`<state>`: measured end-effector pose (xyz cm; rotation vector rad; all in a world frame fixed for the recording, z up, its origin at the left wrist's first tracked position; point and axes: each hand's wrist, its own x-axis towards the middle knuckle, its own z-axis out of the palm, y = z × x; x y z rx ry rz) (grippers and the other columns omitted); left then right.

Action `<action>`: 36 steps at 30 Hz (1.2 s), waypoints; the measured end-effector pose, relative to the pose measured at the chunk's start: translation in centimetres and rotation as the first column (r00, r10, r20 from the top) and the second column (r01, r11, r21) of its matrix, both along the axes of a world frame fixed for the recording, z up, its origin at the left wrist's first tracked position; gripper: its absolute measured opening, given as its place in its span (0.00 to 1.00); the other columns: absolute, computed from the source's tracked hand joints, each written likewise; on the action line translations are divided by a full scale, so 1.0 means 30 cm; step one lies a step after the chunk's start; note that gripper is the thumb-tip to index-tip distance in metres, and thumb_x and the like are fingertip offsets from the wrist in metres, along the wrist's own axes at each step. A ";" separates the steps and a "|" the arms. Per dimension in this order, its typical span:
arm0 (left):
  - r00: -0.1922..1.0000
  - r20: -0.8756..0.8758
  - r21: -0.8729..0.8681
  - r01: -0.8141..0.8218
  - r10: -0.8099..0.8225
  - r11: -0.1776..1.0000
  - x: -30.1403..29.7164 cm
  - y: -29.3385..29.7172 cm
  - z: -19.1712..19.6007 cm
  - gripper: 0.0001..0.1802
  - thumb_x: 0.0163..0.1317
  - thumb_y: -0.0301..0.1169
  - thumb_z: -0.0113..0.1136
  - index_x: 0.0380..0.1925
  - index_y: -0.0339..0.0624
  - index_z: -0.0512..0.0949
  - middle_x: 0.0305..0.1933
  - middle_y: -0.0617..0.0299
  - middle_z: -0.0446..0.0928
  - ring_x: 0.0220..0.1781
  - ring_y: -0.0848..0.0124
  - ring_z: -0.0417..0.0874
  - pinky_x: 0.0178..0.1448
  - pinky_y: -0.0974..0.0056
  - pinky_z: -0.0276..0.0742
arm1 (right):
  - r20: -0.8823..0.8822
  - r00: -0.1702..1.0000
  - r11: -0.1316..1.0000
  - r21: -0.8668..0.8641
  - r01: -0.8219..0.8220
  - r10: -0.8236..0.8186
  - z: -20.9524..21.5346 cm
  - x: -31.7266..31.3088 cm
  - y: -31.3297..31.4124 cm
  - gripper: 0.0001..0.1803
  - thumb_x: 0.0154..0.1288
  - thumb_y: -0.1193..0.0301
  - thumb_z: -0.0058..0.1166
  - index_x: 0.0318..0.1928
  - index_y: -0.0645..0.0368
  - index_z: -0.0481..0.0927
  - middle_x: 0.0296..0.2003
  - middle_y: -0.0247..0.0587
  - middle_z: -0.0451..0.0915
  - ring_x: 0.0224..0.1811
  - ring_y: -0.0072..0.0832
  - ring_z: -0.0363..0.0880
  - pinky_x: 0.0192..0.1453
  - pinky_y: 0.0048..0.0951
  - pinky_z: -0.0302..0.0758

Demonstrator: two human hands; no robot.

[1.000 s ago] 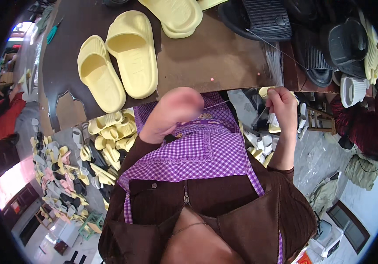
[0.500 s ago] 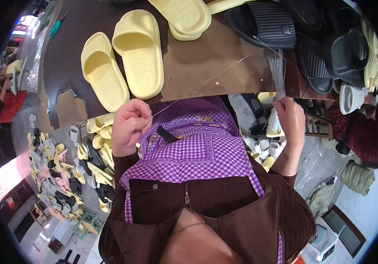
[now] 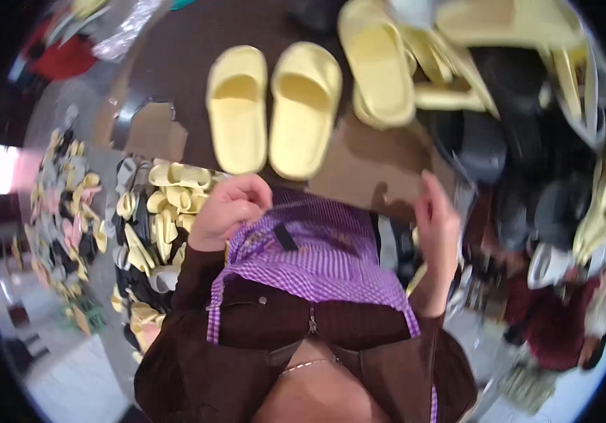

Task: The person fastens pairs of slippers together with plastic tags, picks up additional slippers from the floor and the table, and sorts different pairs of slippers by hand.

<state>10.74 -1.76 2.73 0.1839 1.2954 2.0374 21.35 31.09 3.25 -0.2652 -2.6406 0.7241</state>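
My left hand [image 3: 231,213] is closed in a pinch over the purple checked apron [image 3: 310,271], below the table's near edge. A thin thread, only faintly visible, runs from its fingertips. My right hand [image 3: 435,222] is raised at the table edge, right of the apron; motion smears its fingers, so what they hold cannot be made out. Beyond my left hand, a pair of pale yellow slide sandals lies side by side: a left slide [image 3: 238,144] and a right slide [image 3: 303,144]. Another yellow slide [image 3: 387,92] lies farther right, on top of a second one.
Black slides [image 3: 468,144] and more yellow ones pile up on the table's right side, with a white slide [image 3: 549,266] at its edge. Many slides [image 3: 70,211] cover the floor at left. A person in dark red [image 3: 546,321] is at the right.
The view has shifted, so the table and slides appear farther right. My right hand has come away from the bundle of clear threads at the table edge. My left hand stays pinched.
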 end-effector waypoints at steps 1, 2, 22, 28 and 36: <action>0.999 -0.036 -0.072 0.014 -0.016 0.997 0.010 -0.006 0.022 0.10 0.42 0.15 0.47 0.27 0.32 0.72 0.23 0.61 0.71 0.20 0.79 0.69 0.23 0.75 0.61 | 0.026 0.996 0.996 0.035 -0.082 0.081 -0.011 -0.030 -0.024 0.18 0.58 0.77 0.54 0.51 0.59 0.74 0.26 0.46 0.76 0.25 0.29 0.74 0.33 0.30 0.73; 0.997 -0.073 -0.153 0.004 -0.015 0.988 0.024 -0.026 0.044 0.09 0.42 0.15 0.47 0.26 0.32 0.71 0.21 0.60 0.70 0.19 0.78 0.68 0.22 0.74 0.61 | 0.052 0.995 0.996 -0.026 -0.086 0.087 -0.018 -0.057 -0.051 0.17 0.58 0.76 0.55 0.50 0.60 0.75 0.29 0.49 0.76 0.28 0.36 0.75 0.34 0.33 0.73; 0.897 -0.236 -0.131 -0.410 0.373 0.903 -0.038 -0.075 0.005 0.06 0.52 0.18 0.50 0.31 0.35 0.73 0.23 0.67 0.71 0.21 0.80 0.69 0.26 0.76 0.64 | -0.224 0.825 0.640 -0.537 -0.549 0.520 0.136 -0.223 -0.183 0.05 0.53 0.84 0.51 0.33 0.69 0.77 0.24 0.38 0.77 0.23 0.21 0.74 0.26 0.19 0.70; 0.920 -0.290 -0.138 -0.313 0.264 0.940 -0.048 -0.009 0.059 0.07 0.53 0.17 0.49 0.32 0.35 0.74 0.25 0.67 0.71 0.24 0.82 0.69 0.28 0.77 0.64 | -0.182 0.806 0.756 -0.280 -0.592 0.563 0.139 -0.256 -0.347 0.07 0.52 0.80 0.58 0.34 0.65 0.78 0.22 0.39 0.76 0.24 0.25 0.76 0.28 0.25 0.72; 0.958 -0.281 -0.027 -0.070 0.060 0.997 -0.027 0.050 0.121 0.09 0.52 0.16 0.48 0.33 0.34 0.74 0.27 0.66 0.72 0.25 0.82 0.69 0.29 0.77 0.64 | -0.242 0.732 0.731 -0.114 -0.673 0.637 0.065 -0.284 -0.363 0.09 0.52 0.80 0.60 0.36 0.63 0.78 0.24 0.42 0.77 0.23 0.29 0.76 0.29 0.26 0.72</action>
